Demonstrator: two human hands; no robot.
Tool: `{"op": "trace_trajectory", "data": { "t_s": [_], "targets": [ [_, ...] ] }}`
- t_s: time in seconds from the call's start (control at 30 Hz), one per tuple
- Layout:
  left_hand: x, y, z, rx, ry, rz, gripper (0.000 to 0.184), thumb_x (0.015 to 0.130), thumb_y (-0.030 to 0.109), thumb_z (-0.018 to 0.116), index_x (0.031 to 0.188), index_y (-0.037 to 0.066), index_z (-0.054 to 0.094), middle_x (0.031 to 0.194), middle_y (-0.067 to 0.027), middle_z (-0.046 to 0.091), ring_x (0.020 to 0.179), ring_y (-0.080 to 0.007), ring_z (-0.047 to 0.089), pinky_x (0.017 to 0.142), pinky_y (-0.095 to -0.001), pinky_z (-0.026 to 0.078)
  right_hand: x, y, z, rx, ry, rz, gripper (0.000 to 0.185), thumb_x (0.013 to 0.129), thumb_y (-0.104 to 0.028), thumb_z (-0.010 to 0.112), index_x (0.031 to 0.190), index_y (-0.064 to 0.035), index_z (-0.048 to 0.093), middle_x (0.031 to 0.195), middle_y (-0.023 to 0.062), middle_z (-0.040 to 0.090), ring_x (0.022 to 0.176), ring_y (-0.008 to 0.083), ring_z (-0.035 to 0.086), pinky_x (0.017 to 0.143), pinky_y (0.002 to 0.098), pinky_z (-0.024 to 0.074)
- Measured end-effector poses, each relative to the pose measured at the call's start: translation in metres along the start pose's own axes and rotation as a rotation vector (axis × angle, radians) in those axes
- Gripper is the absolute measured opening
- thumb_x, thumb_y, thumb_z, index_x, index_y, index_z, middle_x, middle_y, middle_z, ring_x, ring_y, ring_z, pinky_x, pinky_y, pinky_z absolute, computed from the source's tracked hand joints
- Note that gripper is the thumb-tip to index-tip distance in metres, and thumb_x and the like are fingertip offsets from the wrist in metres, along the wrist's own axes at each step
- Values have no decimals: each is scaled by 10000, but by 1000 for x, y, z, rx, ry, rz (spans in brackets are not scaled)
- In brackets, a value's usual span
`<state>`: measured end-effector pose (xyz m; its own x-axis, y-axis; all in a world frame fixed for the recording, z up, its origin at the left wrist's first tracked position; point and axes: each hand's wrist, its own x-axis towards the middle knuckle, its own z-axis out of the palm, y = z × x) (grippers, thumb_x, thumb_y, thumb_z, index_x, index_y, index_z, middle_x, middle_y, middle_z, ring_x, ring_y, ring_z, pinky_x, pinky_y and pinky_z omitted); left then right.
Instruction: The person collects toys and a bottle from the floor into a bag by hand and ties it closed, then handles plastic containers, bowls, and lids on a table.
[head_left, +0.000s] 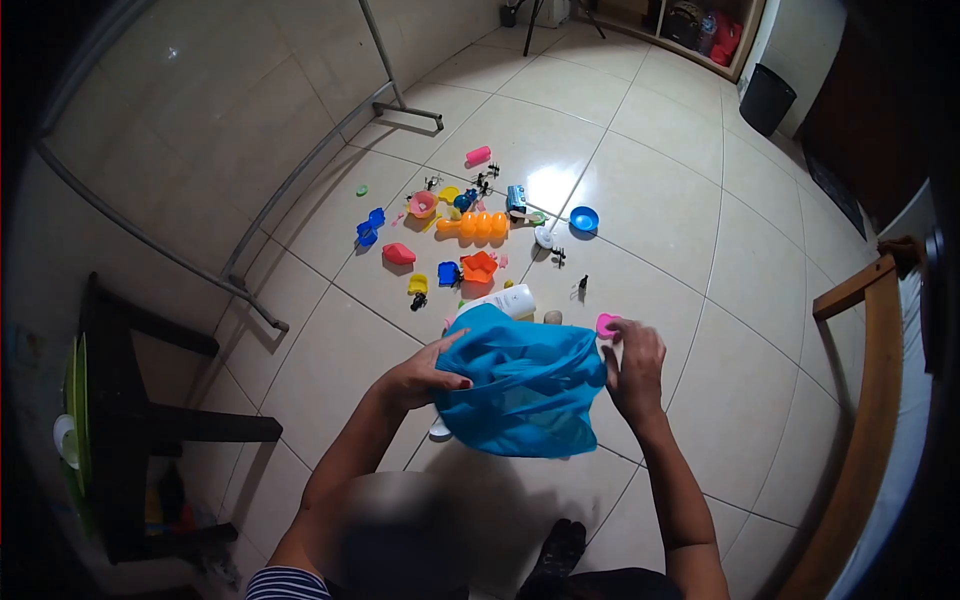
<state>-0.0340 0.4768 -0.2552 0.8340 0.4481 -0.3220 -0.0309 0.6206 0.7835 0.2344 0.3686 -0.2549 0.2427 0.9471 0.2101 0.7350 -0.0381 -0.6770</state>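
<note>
A blue cloth bag (pixel 525 380) hangs in front of me above the tiled floor. My left hand (pixel 425 375) is closed on its left side, thumb on the near face. At the bag's right, my right hand (pixel 635 365) pinches a small pink toy (pixel 607 326) between thumb and fingers. Behind the bag lies a white bottle (pixel 515 300), partly hidden by it. Farther off are an orange mold (pixel 480 226), an orange star-shaped piece (pixel 479 267), a red piece (pixel 398 253) and a blue bowl (pixel 584 219).
A metal rack (pixel 285 190) stands at the left, with a dark stool (pixel 150 425) nearer. A wooden frame (pixel 880 400) runs along the right. A black bin (pixel 768 98) is at the back right. Small black figures lie among the toys.
</note>
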Motion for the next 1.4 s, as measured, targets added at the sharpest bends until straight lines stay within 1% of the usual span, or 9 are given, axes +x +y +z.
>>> {"op": "trace_trajectory", "data": {
  "t_s": [0.1,0.37,0.63,0.7,0.9,0.97,1.03,1.27,1.4],
  "targets": [
    [2,-5,-2,89,13,22,719,675,145,693,1274,26,313,1199,-104,466,1083,-196,483,949,-333,379,-8,-21,0,318,201,-250,279,729,-58,617,976,-57,485,937,99,534,926,247,512,870,384,344],
    [13,-16,-9,1,263,55,426,860,202,547,1215,15,405,1082,-82,556,967,-158,563,854,-309,472,-36,-23,28,-21,-209,-322,351,637,-83,692,955,-130,552,738,25,580,734,183,554,805,329,363],
    [19,-24,-24,-138,578,137,252,919,126,398,1141,23,457,1027,-106,570,937,-175,572,836,-326,488,-53,-71,-14,132,-777,-786,402,772,-331,629,1023,-37,519,1033,137,564,959,303,560,837,410,446],
    [20,-26,-12,-77,547,146,255,923,115,372,1154,28,436,1040,-108,560,936,-178,571,833,-322,487,-26,-83,-23,310,-435,-220,433,793,-396,579,995,-17,517,999,134,568,905,294,571,750,395,475],
    [32,-33,13,-142,451,324,245,888,194,499,1068,35,449,1003,-82,572,898,-144,572,790,-295,492,-32,-77,31,-168,-137,-604,262,785,-317,615,806,-62,562,880,93,559,792,276,569,610,393,457],
    [32,-36,6,-152,395,338,215,889,205,498,1027,44,460,953,-72,590,854,-136,585,768,-283,497,-27,-80,17,-42,-75,-604,199,809,-260,605,768,-69,565,810,76,569,724,213,580,582,328,456],
    [29,-33,2,-179,431,337,202,890,210,498,1006,45,476,904,-67,600,809,-123,590,752,-274,500,-11,-73,-14,793,-174,415,131,846,-189,570,793,-69,562,741,51,574,657,120,564,559,233,434],
    [29,-21,7,-174,481,404,212,909,230,464,997,38,477,903,-58,586,801,-122,579,762,-273,481,-6,1,-40,1209,-95,309,195,730,-75,618,781,-84,430,697,-12,486,653,64,471,622,201,381],
    [27,-15,27,964,663,865,738,767,518,567,1249,40,277,1308,-198,264,1247,-303,240,991,-428,239,-11,-32,-49,1001,-190,305,220,753,-93,636,844,-79,436,764,-19,456,725,59,440,659,190,366]
  ]
}}
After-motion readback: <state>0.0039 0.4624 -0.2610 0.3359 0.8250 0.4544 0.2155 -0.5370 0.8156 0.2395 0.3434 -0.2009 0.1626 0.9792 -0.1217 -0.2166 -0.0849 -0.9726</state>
